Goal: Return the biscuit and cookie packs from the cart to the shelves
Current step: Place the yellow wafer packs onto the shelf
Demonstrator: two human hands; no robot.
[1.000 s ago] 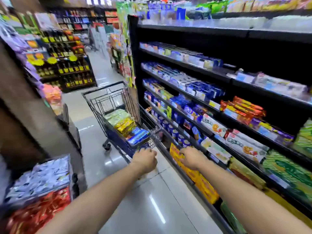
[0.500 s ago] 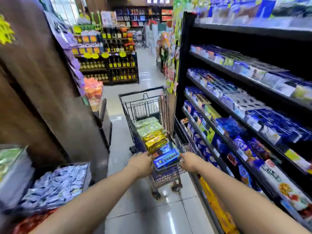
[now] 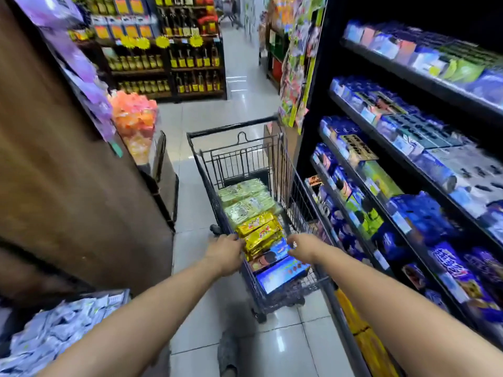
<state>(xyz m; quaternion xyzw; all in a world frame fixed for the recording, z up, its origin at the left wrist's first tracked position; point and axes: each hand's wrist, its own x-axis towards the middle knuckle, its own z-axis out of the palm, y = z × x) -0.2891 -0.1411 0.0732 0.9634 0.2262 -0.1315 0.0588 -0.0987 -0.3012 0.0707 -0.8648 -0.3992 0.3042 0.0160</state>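
Note:
A dark wire shopping cart (image 3: 283,170) stands in the aisle straight ahead of me, beside the black shelves (image 3: 353,170) on the right. A row of packs lies in it: pale green packs (image 3: 245,200) at the far end, yellow packs (image 3: 258,229) in the middle, and blue cookie packs (image 3: 280,270) nearest me. My left hand (image 3: 226,253) grips the cart's near rim at the left corner. My right hand (image 3: 304,247) grips the same rim at the right corner. The shelves hold mostly blue and purple biscuit packs.
A brown wooden display wall (image 3: 68,172) closes the left side, with a bin of white sachets (image 3: 54,330) below it and orange bags (image 3: 133,115) further on. A bottle rack (image 3: 168,63) stands beyond. The tiled aisle floor (image 3: 239,85) runs ahead past the cart.
The view has swung left to face down the aisle. The cart has come from the left to straight in front of me, and both hands have closed on its near rim.

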